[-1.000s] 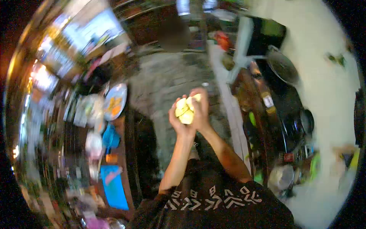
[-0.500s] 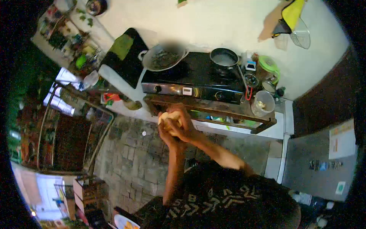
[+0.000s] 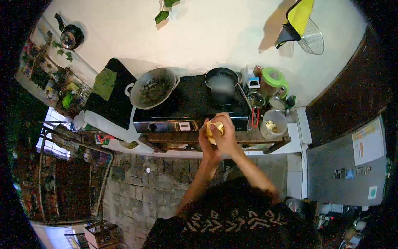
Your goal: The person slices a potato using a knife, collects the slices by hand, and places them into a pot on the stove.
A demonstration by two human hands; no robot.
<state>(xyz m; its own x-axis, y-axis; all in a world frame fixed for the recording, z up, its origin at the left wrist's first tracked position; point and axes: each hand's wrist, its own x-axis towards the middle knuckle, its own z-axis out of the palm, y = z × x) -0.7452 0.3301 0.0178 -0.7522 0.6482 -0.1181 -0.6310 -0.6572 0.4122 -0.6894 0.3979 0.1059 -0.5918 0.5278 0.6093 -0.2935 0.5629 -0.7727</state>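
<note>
In front of the stove, both hands are closed around a pale yellow lump point(image 3: 212, 139), whose exact kind I cannot make out. My left hand point(image 3: 207, 147) wraps it from the left and below. My right hand point(image 3: 226, 135) covers it from the right and above, with fingers bent over its top. Parts of the lump show between the fingers. Just behind the hands is the black two-burner gas stove point(image 3: 186, 95). A wide wok point(image 3: 153, 89) with dark residue sits on its left burner, and a small dark pan point(image 3: 222, 79) is at the right burner.
Right of the stove stand a green-lidded jug point(image 3: 273, 81), a red-handled strainer point(image 3: 256, 110) and a clear plastic tub point(image 3: 274, 124) with pale pieces inside. A grey fridge point(image 3: 344, 166) is at right. A metal-framed rack point(image 3: 74, 178) stands left on the paved floor point(image 3: 137, 195).
My head view has shifted, and both hands with the yellow lump are now closer to the stove's front, further right. The lump stays held in both hands.
</note>
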